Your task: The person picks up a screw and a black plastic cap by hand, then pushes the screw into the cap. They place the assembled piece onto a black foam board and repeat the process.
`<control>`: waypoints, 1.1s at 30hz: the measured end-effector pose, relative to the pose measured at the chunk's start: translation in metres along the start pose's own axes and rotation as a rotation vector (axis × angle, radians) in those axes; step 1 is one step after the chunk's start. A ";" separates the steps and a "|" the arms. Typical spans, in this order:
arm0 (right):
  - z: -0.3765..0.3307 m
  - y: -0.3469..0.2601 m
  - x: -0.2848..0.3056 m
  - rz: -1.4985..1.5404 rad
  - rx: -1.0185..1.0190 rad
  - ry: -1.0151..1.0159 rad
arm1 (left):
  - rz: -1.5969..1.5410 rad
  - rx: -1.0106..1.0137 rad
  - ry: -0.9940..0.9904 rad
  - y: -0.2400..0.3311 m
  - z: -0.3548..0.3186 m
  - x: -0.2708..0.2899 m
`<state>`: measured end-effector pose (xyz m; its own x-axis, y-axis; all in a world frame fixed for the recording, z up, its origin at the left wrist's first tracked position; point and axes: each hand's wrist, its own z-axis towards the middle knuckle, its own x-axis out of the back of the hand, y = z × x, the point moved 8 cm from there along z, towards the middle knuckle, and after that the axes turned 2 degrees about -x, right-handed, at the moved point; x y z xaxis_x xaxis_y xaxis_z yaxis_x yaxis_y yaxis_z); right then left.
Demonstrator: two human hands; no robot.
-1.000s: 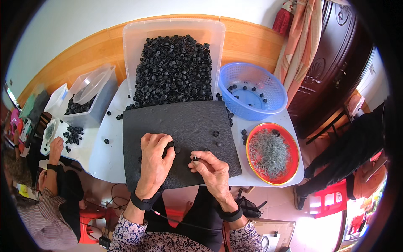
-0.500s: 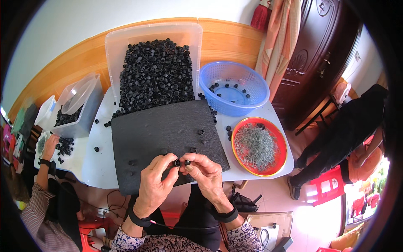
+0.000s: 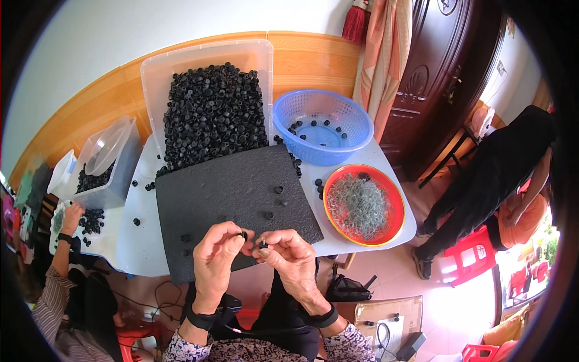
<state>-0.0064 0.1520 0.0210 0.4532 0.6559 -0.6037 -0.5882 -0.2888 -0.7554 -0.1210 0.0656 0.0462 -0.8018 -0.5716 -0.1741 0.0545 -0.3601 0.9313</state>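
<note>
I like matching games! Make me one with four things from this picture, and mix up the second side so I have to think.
Things:
1. mat
2. dish
3. right hand
4. basket

What fits:
A. pinching a small black part
B. blue, with holes in its sides
C. flat and black
D. red, heaped with thin pale bits

Right pairs: 1-C, 2-D, 3-A, 4-B
</note>
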 end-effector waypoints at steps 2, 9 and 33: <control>-0.004 0.002 0.002 -0.033 -0.066 0.003 | -0.148 0.084 0.014 -0.005 0.000 -0.001; -0.010 0.001 0.009 -0.089 -0.002 0.041 | -0.110 0.166 -0.024 -0.009 -0.003 -0.007; -0.016 0.034 0.019 0.596 -0.136 -0.177 | -0.058 0.188 -0.083 0.009 -0.011 -0.022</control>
<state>-0.0071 0.1431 -0.0206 -0.0496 0.4574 -0.8879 -0.6099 -0.7179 -0.3357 -0.0962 0.0669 0.0551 -0.8468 -0.4887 -0.2100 -0.0994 -0.2425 0.9650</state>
